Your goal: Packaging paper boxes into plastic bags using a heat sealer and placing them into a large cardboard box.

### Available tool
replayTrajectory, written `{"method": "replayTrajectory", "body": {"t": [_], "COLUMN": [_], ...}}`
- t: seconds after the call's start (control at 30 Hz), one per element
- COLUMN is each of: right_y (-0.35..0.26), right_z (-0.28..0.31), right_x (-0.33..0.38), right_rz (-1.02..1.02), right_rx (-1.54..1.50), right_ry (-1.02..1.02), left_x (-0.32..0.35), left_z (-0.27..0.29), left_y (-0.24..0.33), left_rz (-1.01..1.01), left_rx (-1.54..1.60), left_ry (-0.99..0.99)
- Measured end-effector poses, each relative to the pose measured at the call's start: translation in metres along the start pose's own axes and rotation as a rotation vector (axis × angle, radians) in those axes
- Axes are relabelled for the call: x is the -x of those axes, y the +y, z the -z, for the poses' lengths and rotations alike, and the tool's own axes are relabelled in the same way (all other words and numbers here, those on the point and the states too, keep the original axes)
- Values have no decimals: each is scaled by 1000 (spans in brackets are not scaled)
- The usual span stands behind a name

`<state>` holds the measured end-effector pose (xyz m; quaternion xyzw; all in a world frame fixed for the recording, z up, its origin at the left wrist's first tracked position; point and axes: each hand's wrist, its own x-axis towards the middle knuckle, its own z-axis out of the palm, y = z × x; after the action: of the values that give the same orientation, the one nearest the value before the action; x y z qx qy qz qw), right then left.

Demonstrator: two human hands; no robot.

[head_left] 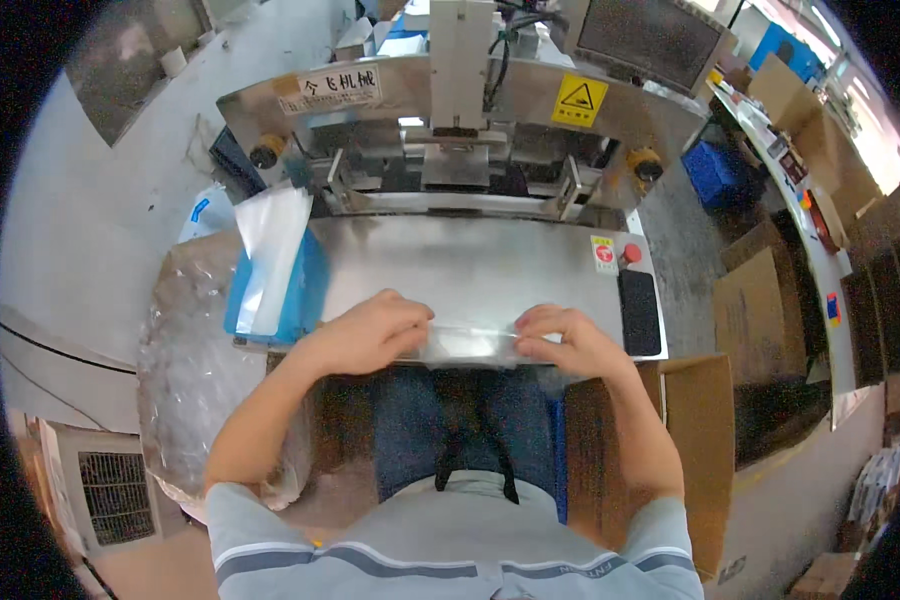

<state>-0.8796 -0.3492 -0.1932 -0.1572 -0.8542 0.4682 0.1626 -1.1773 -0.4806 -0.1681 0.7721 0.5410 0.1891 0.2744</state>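
— What is held at the front edge of the steel worktop [490, 265]?

— A clear bag [470, 342] is held flat there, gripped at both ends. Its left end is covered by the left hand [370, 335], with fingers curled down over it; its right end is pinched by the right hand [560, 340], fingers closed on the film. The bag is stretched between the two hands, just above the person's lap.

— What is seen behind the bag?

— A sealing machine [460, 120] is set at the back of the worktop, with a yellow warning sticker [580, 100] on its steel hood and two yellow knobs at its sides. A red button [631, 253] and a black pad [639, 312] are placed at the worktop's right edge, near the right hand but apart from it.

— And to the left?

— A stack of clear bags [270, 250] is propped in a blue tray [305, 295], just beside the left hand. A large plastic sack [185, 380] is slumped further left, below the tray.

— To the right?

— An open carton [695, 430] is stood beside the person's right forearm. More flattened cardboard [760, 300] is seen beyond it on the floor, and a blue crate [715, 175] is placed near the machine's right end.
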Motion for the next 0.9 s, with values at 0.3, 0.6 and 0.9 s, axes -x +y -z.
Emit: {"method": "replayTrajectory", "body": {"t": [0.3,0.6,0.9], "right_y": [114,154,103], "right_z": [35,89,15], "right_x": [-132,-224,-212], "right_rz": [-243,-186,-85], "right_rx": [-117,394,816], "right_ry": [72,237,253], "left_x": [-121,-208,-194], "left_z": [16,78,19], "left_y": [-169,-194,-148], "left_rz": [200,433,457], "left_rx": [306,413,-371], "left_ry": [77,136,613]}}
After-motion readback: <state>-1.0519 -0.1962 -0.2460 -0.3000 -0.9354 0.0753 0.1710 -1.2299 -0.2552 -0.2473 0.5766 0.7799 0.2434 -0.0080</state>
